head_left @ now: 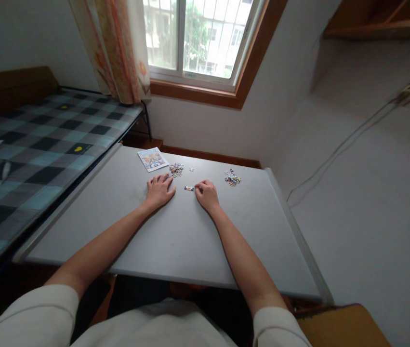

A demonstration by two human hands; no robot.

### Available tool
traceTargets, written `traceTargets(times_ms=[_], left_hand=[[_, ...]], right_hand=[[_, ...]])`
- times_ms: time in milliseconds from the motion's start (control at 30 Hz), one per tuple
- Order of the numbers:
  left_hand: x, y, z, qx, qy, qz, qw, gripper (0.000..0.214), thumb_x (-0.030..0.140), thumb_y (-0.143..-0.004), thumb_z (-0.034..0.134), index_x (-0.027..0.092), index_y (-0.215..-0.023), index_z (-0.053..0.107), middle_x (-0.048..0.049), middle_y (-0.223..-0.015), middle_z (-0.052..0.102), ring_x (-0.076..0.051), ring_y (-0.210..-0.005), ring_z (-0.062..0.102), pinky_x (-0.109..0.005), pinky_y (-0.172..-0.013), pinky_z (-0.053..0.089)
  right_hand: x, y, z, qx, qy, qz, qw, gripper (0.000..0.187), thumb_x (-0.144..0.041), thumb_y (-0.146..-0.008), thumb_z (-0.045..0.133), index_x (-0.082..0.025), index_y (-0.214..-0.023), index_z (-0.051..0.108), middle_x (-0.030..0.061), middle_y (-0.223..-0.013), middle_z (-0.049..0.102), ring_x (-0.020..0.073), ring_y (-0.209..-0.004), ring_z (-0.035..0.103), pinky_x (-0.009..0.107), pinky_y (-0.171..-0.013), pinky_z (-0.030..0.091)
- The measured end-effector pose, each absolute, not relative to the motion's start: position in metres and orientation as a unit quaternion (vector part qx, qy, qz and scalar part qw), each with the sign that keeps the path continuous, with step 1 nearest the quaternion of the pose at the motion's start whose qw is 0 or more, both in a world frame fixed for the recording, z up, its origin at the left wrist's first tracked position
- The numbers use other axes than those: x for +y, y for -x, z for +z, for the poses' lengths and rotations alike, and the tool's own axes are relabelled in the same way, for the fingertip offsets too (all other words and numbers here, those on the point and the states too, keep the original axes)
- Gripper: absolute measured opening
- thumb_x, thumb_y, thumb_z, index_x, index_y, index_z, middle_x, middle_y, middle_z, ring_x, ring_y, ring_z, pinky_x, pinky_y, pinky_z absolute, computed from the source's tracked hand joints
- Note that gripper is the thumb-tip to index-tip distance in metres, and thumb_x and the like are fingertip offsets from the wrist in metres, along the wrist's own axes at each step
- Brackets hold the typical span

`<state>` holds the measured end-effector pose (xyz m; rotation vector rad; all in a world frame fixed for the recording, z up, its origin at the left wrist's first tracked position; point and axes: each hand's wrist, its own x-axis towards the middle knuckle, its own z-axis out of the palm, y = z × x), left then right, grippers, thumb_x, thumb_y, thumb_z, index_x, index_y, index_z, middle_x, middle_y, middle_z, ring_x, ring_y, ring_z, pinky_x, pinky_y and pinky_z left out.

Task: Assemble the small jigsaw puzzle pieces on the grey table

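Observation:
My left hand (160, 190) lies flat on the white table with its fingers spread. Just beyond its fingertips is a pile of jigsaw pieces (176, 169). My right hand (206, 193) has thumb and fingers pinched together at the right end of a short strip of joined jigsaw pieces (189, 188). Whatever is between those fingertips is too small and hidden to make out. A single light jigsaw piece (191, 169) lies beyond the strip. Farther right sits a second jigsaw pile (232, 177).
A printed picture sheet (153, 159) lies at the table's (176, 246) far left. Beside the table on the left stands a bed with a checked cover (46, 140). A wall with a hanging cable (335, 152) is at the right, and a window (205, 41) is ahead.

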<state>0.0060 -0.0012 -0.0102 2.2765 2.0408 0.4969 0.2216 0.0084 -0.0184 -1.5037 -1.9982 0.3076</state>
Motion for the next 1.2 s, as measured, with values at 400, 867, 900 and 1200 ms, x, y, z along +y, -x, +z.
traceTargets(times_ms=[400,867,900,1200], left_hand=[[-0.001,-0.006,-0.012,0.663,-0.734,0.148,0.014,0.045,0.045,-0.090,0.045,0.030,-0.131,0.056,-0.0105,-0.147,0.043,-0.031,-0.133,0.036,-0.051,-0.106,0.026],[0.001,-0.004,-0.017,0.650,-0.744,0.156,0.017,0.049,0.045,-0.091,0.042,0.029,-0.136,0.052,-0.0076,-0.148,0.044,-0.033,-0.133,0.035,-0.053,-0.107,0.024],[0.000,-0.005,-0.017,0.649,-0.743,0.162,0.016,0.048,0.045,-0.090,0.043,0.029,-0.135,0.052,-0.0076,-0.147,0.045,-0.033,-0.131,0.037,-0.053,-0.106,0.025],[-0.002,-0.006,-0.011,0.610,-0.761,0.215,0.053,0.053,0.042,-0.083,0.056,0.026,-0.133,0.053,-0.0064,-0.142,0.048,-0.030,-0.122,0.044,-0.045,-0.103,0.031]], right_hand=[[0.009,-0.222,-0.019,-0.755,0.568,0.115,0.309,0.020,-0.018,-0.086,0.053,-0.021,-0.087,0.073,0.0067,-0.095,0.064,0.0209,-0.093,0.054,0.035,-0.091,0.041],[0.007,-0.222,-0.016,-0.755,0.568,0.119,0.305,0.020,-0.017,-0.086,0.053,-0.021,-0.086,0.073,0.0071,-0.095,0.063,0.0212,-0.095,0.054,0.035,-0.091,0.041],[0.008,-0.222,-0.017,-0.755,0.568,0.119,0.306,0.020,-0.018,-0.086,0.053,-0.021,-0.086,0.073,0.0071,-0.095,0.063,0.0213,-0.095,0.054,0.036,-0.091,0.041],[0.008,-0.222,-0.018,-0.758,0.567,0.114,0.302,0.020,-0.018,-0.086,0.053,-0.021,-0.087,0.073,0.0068,-0.095,0.064,0.0214,-0.095,0.054,0.036,-0.091,0.041]])
